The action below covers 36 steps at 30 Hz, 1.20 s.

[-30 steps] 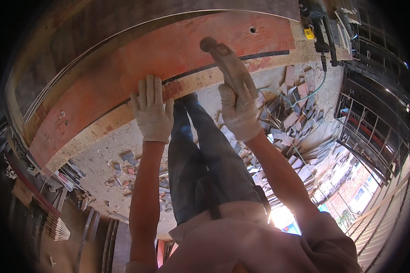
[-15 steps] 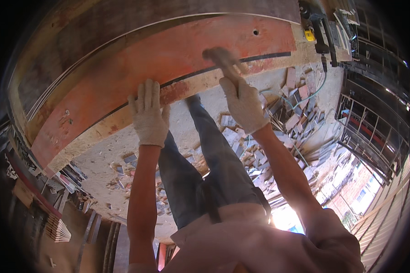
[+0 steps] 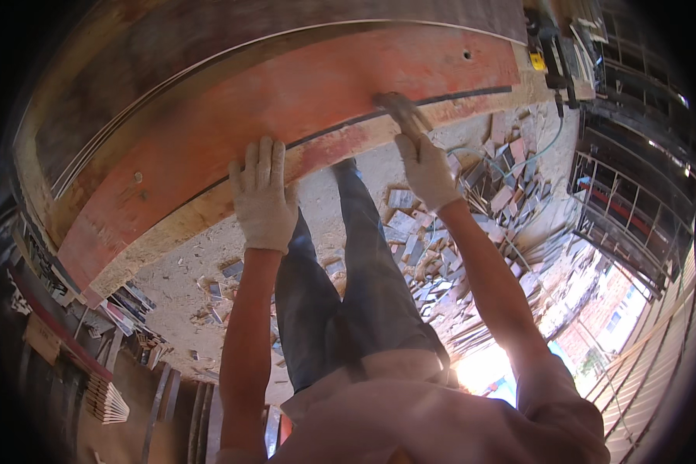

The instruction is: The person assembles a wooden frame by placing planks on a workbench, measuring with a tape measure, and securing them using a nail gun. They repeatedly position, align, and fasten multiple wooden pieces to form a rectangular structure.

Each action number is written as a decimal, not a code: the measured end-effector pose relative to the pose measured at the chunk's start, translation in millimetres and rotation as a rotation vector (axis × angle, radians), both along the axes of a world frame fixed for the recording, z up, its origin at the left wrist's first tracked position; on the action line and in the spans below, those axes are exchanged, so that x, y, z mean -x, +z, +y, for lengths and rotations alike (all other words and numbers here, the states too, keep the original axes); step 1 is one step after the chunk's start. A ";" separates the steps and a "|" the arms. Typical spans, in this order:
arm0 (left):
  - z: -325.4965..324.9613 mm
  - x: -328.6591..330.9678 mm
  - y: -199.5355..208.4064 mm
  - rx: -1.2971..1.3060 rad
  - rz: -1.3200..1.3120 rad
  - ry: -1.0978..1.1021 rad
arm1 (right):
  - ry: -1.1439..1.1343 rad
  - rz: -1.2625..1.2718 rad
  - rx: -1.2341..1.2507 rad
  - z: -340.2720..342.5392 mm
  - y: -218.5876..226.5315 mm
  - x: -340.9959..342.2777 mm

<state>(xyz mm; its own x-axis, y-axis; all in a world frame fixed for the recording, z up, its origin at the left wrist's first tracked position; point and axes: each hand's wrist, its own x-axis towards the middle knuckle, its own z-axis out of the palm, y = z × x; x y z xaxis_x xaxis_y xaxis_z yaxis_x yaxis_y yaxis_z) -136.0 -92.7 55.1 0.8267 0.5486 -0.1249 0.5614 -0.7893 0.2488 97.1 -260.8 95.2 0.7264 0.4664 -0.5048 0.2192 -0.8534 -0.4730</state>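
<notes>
Both of my hands wear pale knitted gloves. My left hand [image 3: 263, 197] lies with fingers stretched out on the near edge of a long reddish panel [image 3: 301, 93] and touches nothing else. In my right hand [image 3: 429, 176], closed round its handle, is a hammer [image 3: 398, 110], partly blurred; its head is over the panel's near edge, beside a dark strip [image 3: 464, 94] running along it. Whether the head touches the panel I cannot tell. A small round hole [image 3: 467, 55] shows near the panel's right end.
A dark brown sheet [image 3: 286, 27] lies beyond the panel. At the far right is a black power tool with a yellow part [image 3: 537, 62] and a cable. Cut wood offcuts [image 3: 441, 263] litter the floor around my legs. Stacked boards [image 3: 104, 398] stand at lower left.
The view has shifted, so the panel appears farther right. My right hand has brought the hammer slightly nearer the panel's near edge. My left hand stays flat on that edge.
</notes>
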 end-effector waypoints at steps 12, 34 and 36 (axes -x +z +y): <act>33.7 67.9 3.2 0.006 0.030 0.035 | 0.218 -0.021 -0.163 39.6 -15.5 78.4; 87.4 207.4 -4.2 -0.092 0.126 0.266 | 0.419 -0.027 -0.096 111.5 3.2 198.0; 85.6 219.3 -5.3 -0.095 0.091 0.292 | 0.332 0.063 -0.191 121.1 30.4 207.7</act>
